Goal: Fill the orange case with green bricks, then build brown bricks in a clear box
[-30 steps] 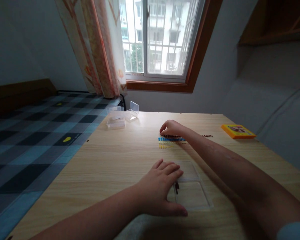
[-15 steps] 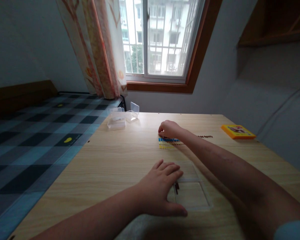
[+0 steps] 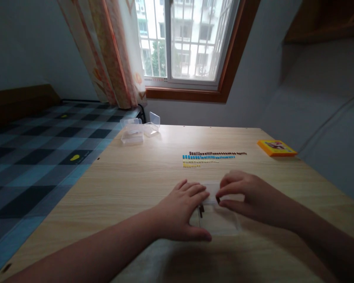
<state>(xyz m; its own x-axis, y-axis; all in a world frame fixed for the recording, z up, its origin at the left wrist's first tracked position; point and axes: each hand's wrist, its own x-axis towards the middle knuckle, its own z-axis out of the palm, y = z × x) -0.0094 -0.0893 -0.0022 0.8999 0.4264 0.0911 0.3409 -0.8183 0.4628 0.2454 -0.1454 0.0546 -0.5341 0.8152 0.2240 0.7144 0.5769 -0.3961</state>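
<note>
My left hand [image 3: 181,210] lies flat and open on the wooden table [image 3: 135,184], its fingers resting on the left edge of a flat clear plastic case [image 3: 221,224]. My right hand [image 3: 247,196] hovers over the same case, thumb and forefinger pinched together near a few small dark pieces [image 3: 201,209] inside it. What the pinch holds is too small to make out. Farther back lie three neat rows of tiny pieces: a dark brown row [image 3: 218,153], a blue row [image 3: 208,157] and a short yellow row [image 3: 191,165].
Two clear plastic boxes [image 3: 132,131] with open lids stand at the table's far left corner. A yellow flat box [image 3: 276,148] lies at the far right. A bed with a checked cover [image 3: 32,157] runs along the left, and a window [image 3: 183,43] with a curtain is behind.
My right hand has drawn back from the far rows of pieces to the clear case close to me. The rows now show in full. My left hand has stayed put.
</note>
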